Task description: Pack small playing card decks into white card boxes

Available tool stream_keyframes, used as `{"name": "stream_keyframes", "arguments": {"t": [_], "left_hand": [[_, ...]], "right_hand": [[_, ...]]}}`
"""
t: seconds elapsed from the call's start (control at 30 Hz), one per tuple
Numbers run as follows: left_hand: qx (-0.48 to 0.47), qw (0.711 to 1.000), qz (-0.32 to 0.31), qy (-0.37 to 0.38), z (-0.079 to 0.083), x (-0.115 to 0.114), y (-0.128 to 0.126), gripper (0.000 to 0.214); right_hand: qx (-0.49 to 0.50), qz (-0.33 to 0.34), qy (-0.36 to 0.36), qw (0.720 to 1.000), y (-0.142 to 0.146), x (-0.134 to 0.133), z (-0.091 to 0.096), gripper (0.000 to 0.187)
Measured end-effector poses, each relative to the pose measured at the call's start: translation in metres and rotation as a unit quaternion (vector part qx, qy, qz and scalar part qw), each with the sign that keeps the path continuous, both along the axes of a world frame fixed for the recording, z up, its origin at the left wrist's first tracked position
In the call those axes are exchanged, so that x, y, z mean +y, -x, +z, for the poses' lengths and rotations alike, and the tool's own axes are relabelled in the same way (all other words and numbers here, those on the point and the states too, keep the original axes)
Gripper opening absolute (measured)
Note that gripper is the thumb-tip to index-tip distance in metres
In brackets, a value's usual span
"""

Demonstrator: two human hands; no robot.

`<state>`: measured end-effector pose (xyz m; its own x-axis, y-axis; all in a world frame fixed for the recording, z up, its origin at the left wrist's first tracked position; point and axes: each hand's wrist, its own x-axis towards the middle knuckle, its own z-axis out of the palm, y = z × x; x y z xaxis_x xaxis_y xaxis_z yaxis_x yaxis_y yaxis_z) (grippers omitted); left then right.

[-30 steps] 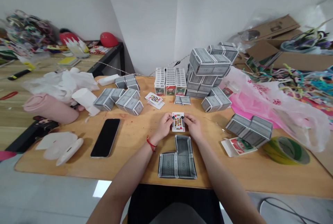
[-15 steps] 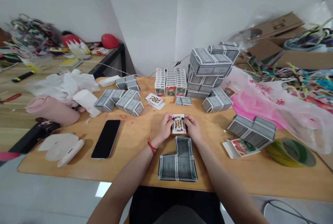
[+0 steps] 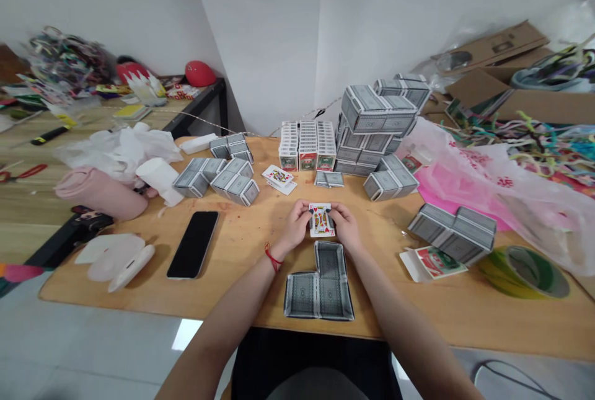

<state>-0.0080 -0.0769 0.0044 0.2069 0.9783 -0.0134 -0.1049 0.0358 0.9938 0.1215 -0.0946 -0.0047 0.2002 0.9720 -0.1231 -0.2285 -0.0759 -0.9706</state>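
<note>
Wooden tabletop, king card in the grip of both hands, fingertips behind invisible.

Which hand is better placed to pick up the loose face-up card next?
Probably the left hand: it is nearer the loose card; the right hand is farther, across the king card both hold.

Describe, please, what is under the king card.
The left hand and right hand hold the king card at its sides, fingers seeming to curl behind. The table shows around them. The card's underside and whatever it covers cannot be seen.
</note>
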Motion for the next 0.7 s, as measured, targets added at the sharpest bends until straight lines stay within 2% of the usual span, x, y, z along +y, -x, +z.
{"name": "stream_keyframes", "arguments": {"t": [0.17, 0.3, 0.47, 0.57, 0.7], "left_hand": [[0.003, 1.0, 0.004, -0.013, 0.0009, -0.0038, -0.0023, 0.01], [0.002, 1.0, 0.011, -0.009, 0.0, -0.0058, -0.0051, 0.011], [0.001, 0.999, 0.027, 0.039, 0.0002, -0.0036, -0.0063, 0.01], [-0.004, 0.998, 0.021, 0.055, 0.0014, -0.0025, -0.0052, 0.009], [0.008, 0.999, 0.032, 0.033, 0.003, -0.0044, -0.0043, 0.006]], "right_hand": [[-0.002, -0.003, 0.0, 1.0, 0.0, 0.0, 0.0, 0.017], [-0.012, -0.039, 0.0, 0.999, 0.0003, 0.0, -0.0019, 0.011], [-0.026, -0.05, -0.008, 0.998, 0.0016, 0.0007, -0.0041, 0.01], [-0.029, -0.03, -0.008, 0.999, 0.002, 0.0018, -0.0045, 0.013], [-0.012, 0.024, 0.015, 1.0, 0.002, 0.002, -0.004, 0.019]]}}
